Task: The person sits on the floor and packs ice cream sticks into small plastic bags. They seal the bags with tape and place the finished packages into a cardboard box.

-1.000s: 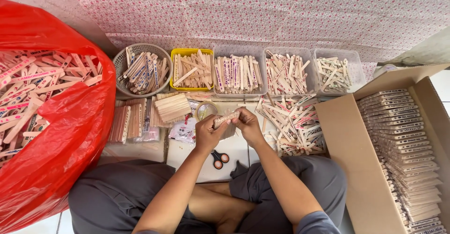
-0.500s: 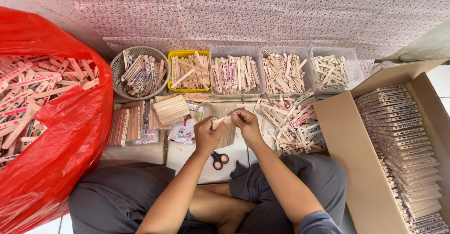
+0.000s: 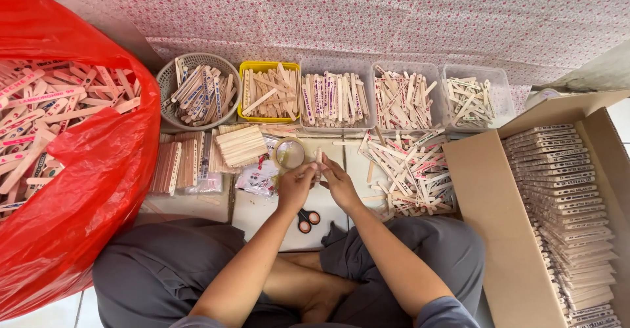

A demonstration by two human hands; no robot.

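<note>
My left hand [image 3: 296, 185] and my right hand [image 3: 336, 181] meet in front of me, both closed around a small upright bundle of wooden sticks [image 3: 319, 159]. A roll of clear tape [image 3: 289, 153] lies just beyond my left hand. Red-handled scissors [image 3: 307, 220] rest on the board below my hands, near my crossed legs.
A red plastic bag [image 3: 85, 190] full of printed sticks fills the left. A round grey basket [image 3: 197, 95], a yellow tub [image 3: 270, 92] and clear tubs [image 3: 405, 98] of sticks line the back. Loose sticks [image 3: 407, 170] lie at the right. A cardboard box [image 3: 505, 229] holds stacked bundles.
Both hands stay together on the stick bundle, with only slight shifts of the fingers. The camera view has tilted a little.
</note>
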